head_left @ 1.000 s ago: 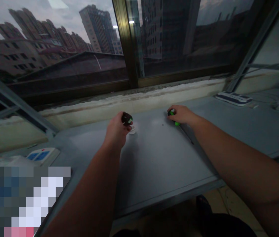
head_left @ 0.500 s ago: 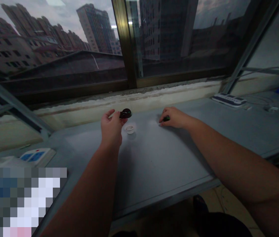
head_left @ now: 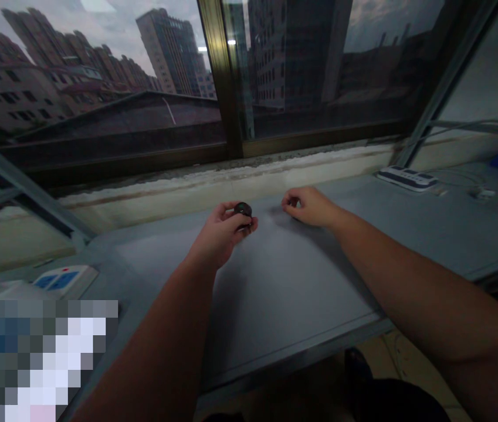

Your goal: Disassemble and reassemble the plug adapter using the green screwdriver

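Note:
My left hand [head_left: 226, 231] is closed around a small, rounded black case [head_left: 243, 210], thumb on the near side and fingers behind. A faint green spot shows on the case's dark top. It is held above the table, left of my right hand. My right hand [head_left: 308, 205] hovers low over the far part of the table with its fingers curled toward the thumb. A dark spot shows inside that curl; whether it is an object or shadow I cannot make out. The small white ring-shaped piece seen earlier is out of sight, where my left hand now is.
The grey-white table [head_left: 284, 281] runs up to a low wall under the window. A power strip [head_left: 407, 177] with cables lies at the back right, and a white socket block [head_left: 66, 280] at the left. Metal frame posts [head_left: 24, 193] stand at both sides.
My left hand has moved right and turned, and the black case sits deeper in its fingers. The green-marked dark piece under my right hand no longer shows. The white ring is now hidden.

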Demonstrator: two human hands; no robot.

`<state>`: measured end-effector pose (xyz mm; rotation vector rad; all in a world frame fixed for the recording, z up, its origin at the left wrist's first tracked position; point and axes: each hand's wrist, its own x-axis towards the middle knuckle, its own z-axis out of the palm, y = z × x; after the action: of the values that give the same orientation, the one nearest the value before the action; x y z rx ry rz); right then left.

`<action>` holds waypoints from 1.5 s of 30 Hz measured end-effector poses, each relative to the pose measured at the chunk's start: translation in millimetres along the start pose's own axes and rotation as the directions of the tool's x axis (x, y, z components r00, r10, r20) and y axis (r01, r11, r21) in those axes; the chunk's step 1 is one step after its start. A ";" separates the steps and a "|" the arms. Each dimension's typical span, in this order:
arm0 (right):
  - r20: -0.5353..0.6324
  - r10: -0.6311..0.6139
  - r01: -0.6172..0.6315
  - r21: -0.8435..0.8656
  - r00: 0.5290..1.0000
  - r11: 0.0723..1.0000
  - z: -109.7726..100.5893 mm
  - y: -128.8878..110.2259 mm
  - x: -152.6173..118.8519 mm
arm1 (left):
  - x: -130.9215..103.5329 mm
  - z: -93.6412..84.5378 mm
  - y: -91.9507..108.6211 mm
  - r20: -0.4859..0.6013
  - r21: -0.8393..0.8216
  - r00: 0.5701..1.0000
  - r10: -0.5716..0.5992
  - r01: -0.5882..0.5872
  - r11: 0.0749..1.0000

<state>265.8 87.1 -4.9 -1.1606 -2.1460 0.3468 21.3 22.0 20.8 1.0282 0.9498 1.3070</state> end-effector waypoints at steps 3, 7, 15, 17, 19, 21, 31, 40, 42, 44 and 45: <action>-0.056 0.042 -0.020 0.351 0.998 0.936 0.2 -7.1 -1.3 | -9.6 5.7 -5.6 0.220 0.144 0.963 -0.159 0.129 0.981; 0.079 0.036 -0.077 0.611 0.996 0.788 2.0 -16.2 -2.5 | -15.1 9.6 -11.2 0.241 0.300 0.921 -0.305 0.228 0.926; 0.260 0.063 -0.234 0.706 0.964 0.668 5.9 -30.2 -6.5 | -9.0 5.2 -17.8 0.142 0.373 0.941 -0.307 0.236 0.897; 0.303 0.051 -0.262 0.717 0.952 0.646 8.4 -31.6 -7.7 | -7.9 3.6 -19.1 0.152 0.343 0.941 -0.303 0.238 0.909; 0.336 0.021 -0.269 0.714 0.942 0.646 11.3 -32.0 -8.2 | -7.3 2.6 -19.6 0.157 0.328 0.935 -0.316 0.253 0.910; 0.342 -0.031 -0.225 0.682 0.939 0.696 14.3 -31.9 -8.1 | -7.2 2.2 -19.4 0.154 0.316 0.935 -0.320 0.260 0.913; 0.248 -0.180 0.048 0.462 0.952 0.886 25.1 -32.7 -10.3 | -9.0 6.8 -16.6 0.164 0.322 0.932 -0.323 0.260 0.911; 0.323 -0.075 -0.116 0.534 0.944 0.838 24.7 -35.0 -11.1 | -12.5 9.2 -15.5 0.173 0.360 0.926 -0.337 0.259 0.897; 0.323 -0.062 -0.142 0.572 0.944 0.808 24.9 -35.4 -11.0 | -13.1 9.0 -13.1 0.181 0.332 0.913 -0.365 0.293 0.897; 0.291 -0.063 -0.132 0.602 0.955 0.787 25.2 -34.9 -10.2 | -12.6 8.4 -10.6 0.187 0.294 0.907 -0.376 0.313 0.903; 0.280 -0.061 -0.134 0.625 0.958 0.769 25.7 -34.2 -9.5 | -11.8 7.9 -9.5 0.182 0.275 0.911 -0.371 0.315 0.908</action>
<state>230.4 61.8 -10.5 -0.7744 -1.9724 1.2297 31.0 9.9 13.6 1.1094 1.0710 0.7714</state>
